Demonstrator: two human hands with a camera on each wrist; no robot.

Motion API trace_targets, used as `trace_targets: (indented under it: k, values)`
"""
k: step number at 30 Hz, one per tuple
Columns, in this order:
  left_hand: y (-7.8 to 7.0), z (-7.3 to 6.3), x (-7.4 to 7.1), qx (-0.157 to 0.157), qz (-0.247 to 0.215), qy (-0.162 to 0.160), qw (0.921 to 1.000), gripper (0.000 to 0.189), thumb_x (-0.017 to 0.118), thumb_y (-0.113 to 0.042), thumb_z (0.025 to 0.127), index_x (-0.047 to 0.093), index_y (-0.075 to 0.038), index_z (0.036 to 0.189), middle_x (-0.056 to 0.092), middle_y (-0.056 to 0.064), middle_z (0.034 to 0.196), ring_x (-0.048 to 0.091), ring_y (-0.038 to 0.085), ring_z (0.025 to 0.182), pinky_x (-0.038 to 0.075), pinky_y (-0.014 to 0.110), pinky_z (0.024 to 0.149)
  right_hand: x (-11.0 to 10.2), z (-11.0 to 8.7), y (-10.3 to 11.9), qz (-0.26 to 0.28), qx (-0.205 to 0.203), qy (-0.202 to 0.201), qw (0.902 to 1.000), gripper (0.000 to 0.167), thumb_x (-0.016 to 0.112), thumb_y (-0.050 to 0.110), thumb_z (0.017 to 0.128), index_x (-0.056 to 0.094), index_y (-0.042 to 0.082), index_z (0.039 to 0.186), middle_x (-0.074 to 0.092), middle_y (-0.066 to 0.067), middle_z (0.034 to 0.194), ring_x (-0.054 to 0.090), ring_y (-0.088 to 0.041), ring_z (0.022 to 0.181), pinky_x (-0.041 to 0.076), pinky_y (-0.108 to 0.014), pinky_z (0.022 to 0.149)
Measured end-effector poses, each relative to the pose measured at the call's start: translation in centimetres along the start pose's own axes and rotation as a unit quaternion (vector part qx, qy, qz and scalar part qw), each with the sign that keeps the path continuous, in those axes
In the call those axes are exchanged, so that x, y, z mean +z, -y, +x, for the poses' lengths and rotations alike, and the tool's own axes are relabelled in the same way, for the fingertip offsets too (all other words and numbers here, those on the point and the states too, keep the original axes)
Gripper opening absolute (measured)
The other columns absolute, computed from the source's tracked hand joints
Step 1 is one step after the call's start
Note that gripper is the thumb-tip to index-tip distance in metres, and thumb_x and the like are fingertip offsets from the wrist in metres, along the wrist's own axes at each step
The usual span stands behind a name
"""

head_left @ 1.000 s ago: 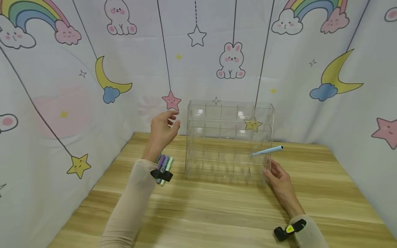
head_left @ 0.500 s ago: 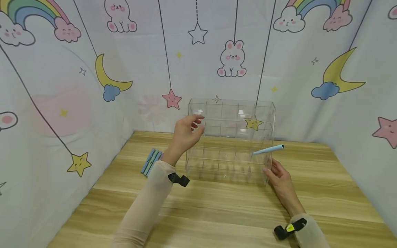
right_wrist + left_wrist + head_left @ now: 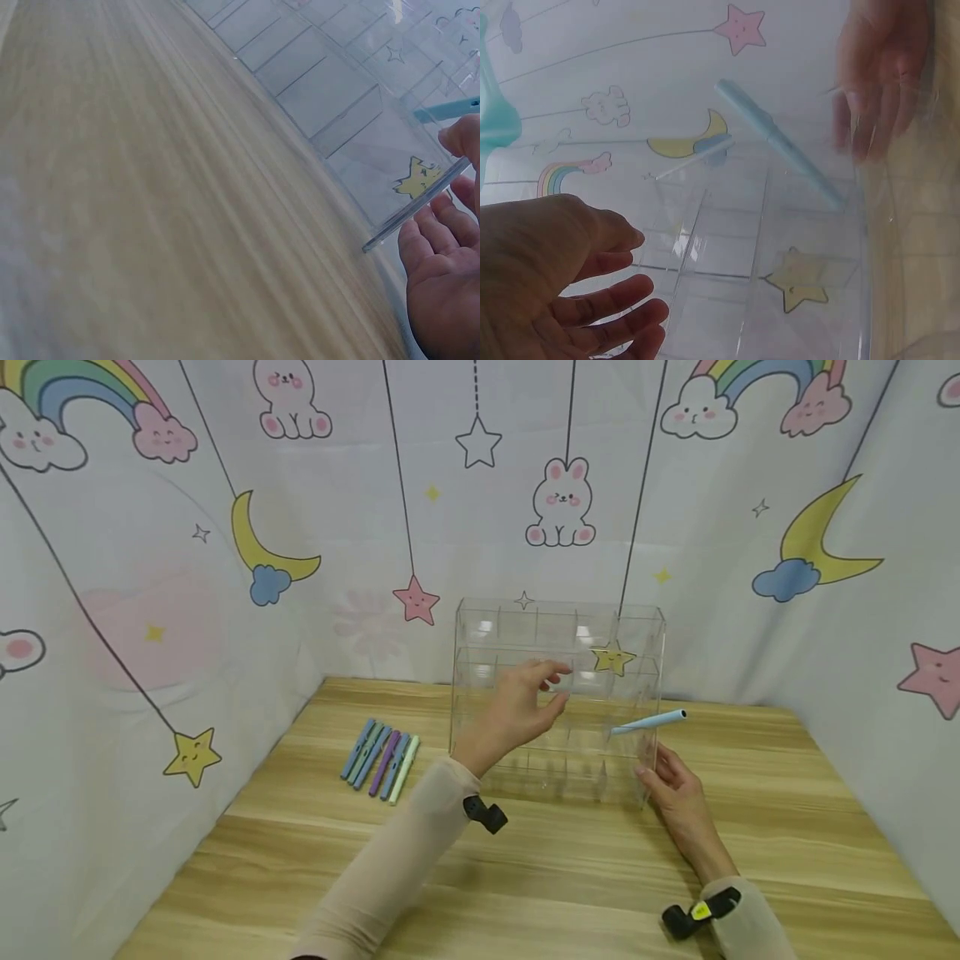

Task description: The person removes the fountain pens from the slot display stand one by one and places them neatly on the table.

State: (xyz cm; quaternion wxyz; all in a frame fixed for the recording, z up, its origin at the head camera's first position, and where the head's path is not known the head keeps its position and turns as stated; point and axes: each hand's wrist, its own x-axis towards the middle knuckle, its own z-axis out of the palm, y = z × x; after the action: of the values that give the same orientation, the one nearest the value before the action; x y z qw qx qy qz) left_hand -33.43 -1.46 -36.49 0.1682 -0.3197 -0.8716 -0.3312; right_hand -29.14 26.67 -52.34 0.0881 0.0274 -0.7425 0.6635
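A clear acrylic rack (image 3: 551,760) with several tiers of small compartments stands upright on the table. One light blue pen (image 3: 651,722) leans in a compartment at its right end, its upper end sticking out past the side panel; the left wrist view shows this pen (image 3: 780,142) slanting. My left hand (image 3: 523,706) is in front of the rack's middle, thumb and fingers parted and holding nothing, left of the pen. Lower down, my right hand (image 3: 677,793) grips the rack's right side panel, with the thumb (image 3: 463,139) on one face and the fingers on the other.
Several pens (image 3: 380,762) in blue, green, purple and pale green lie side by side on the wooden table (image 3: 570,877), left of the rack. A white cartoon-print curtain (image 3: 360,510) surrounds the table at the back and sides.
My left hand has moved right, from beside the rack's left edge to before its middle, uncovering the row of pens. My right hand and the light blue pen have stayed put.
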Motion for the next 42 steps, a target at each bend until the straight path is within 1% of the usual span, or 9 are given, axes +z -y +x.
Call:
trace_targets:
  k: [10,16,20,24,27,31,37,40,42]
  values:
    - [-2.5,-0.1,3.5,0.046,-0.006,0.012,0.9988,0.036,0.073,-0.011,0.101,0.070,-0.008,0.137,0.075,0.012,0.131,0.074,0.026,0.115,0.062,0.028,0.095,0.1,0.1,0.1,0.006,-0.002,0.004,1.0000,0.066,0.066,0.021,0.108,0.038,0.001,0.165,0.065,0.017,0.137,0.062,0.013,0.121,0.052,-0.007,0.095]
    - [-3.8,-0.2,6.4,0.084,0.005,0.007,0.9964,0.040,0.074,-0.013,0.100,0.067,-0.009,0.139,0.077,0.009,0.126,0.076,0.022,0.109,0.059,0.021,0.088,0.1,0.1,0.2,0.004,0.001,0.003,1.0000,0.064,0.066,0.020,0.108,0.040,0.004,0.164,0.064,0.012,0.144,0.061,0.015,0.121,0.052,-0.007,0.095]
    - [-4.3,-0.4,8.3,0.099,0.008,-0.013,0.9950,0.039,0.076,-0.014,0.099,0.068,-0.008,0.137,0.078,0.009,0.125,0.077,0.020,0.108,0.058,0.020,0.089,0.2,0.1,0.0,0.019,-0.003,0.009,0.9998,0.064,0.066,0.019,0.108,0.039,0.003,0.165,0.067,0.025,0.133,0.061,0.017,0.120,0.052,-0.007,0.096]
    - [-4.7,-0.7,9.6,0.091,0.014,-0.014,0.9957,0.039,0.075,-0.016,0.101,0.067,-0.009,0.139,0.075,0.008,0.133,0.074,0.019,0.119,0.058,0.022,0.100,0.2,-0.1,-0.2,0.024,-0.001,0.019,0.9995,0.067,0.065,0.020,0.109,0.035,0.001,0.166,0.065,0.036,0.121,0.061,0.018,0.117,0.052,-0.007,0.095]
    - [-5.2,-0.6,10.3,0.082,0.021,-0.010,0.9963,0.043,0.074,-0.017,0.102,0.064,-0.011,0.143,0.071,0.007,0.141,0.070,0.018,0.128,0.057,0.022,0.105,0.1,-0.2,-0.3,0.024,-0.001,0.024,0.9994,0.066,0.064,0.020,0.109,0.035,0.001,0.166,0.065,0.036,0.122,0.061,0.018,0.116,0.052,-0.007,0.095]
    - [-6.0,0.0,10.9,0.090,0.022,-0.006,0.9957,0.049,0.072,-0.016,0.102,0.059,-0.013,0.149,0.067,0.006,0.145,0.068,0.014,0.118,0.054,0.016,0.097,-0.1,-0.3,-0.4,0.042,-0.011,0.023,0.9988,0.052,0.064,0.019,0.109,0.049,0.011,0.159,0.069,0.032,0.124,0.063,0.014,0.116,0.053,-0.008,0.095]
    - [-6.7,0.6,11.7,0.090,0.039,-0.010,0.9951,0.049,0.072,-0.016,0.103,0.059,-0.013,0.150,0.068,0.004,0.134,0.059,0.006,0.092,0.045,0.009,0.082,-0.3,-0.3,-0.7,0.053,-0.035,0.028,0.9976,0.037,0.062,0.015,0.110,0.060,0.025,0.145,0.072,0.028,0.121,0.066,0.008,0.112,0.055,-0.010,0.092]
    - [-6.9,0.9,12.0,0.094,0.054,-0.022,0.9938,0.048,0.072,-0.015,0.102,0.060,-0.012,0.149,0.069,0.004,0.130,0.060,0.007,0.091,0.047,0.010,0.082,-0.4,-0.3,-0.7,0.046,-0.043,0.023,0.9978,0.037,0.062,0.014,0.110,0.061,0.025,0.145,0.073,0.027,0.120,0.066,0.008,0.109,0.055,-0.011,0.090]
    - [-7.1,1.2,12.2,0.097,0.071,-0.028,0.9924,0.047,0.073,-0.016,0.102,0.062,-0.011,0.148,0.069,0.004,0.129,0.064,0.009,0.099,0.051,0.013,0.087,-0.5,-0.3,-0.6,0.040,-0.045,0.019,0.9980,0.037,0.061,0.015,0.110,0.061,0.025,0.146,0.073,0.027,0.119,0.066,0.008,0.108,0.055,-0.011,0.089]
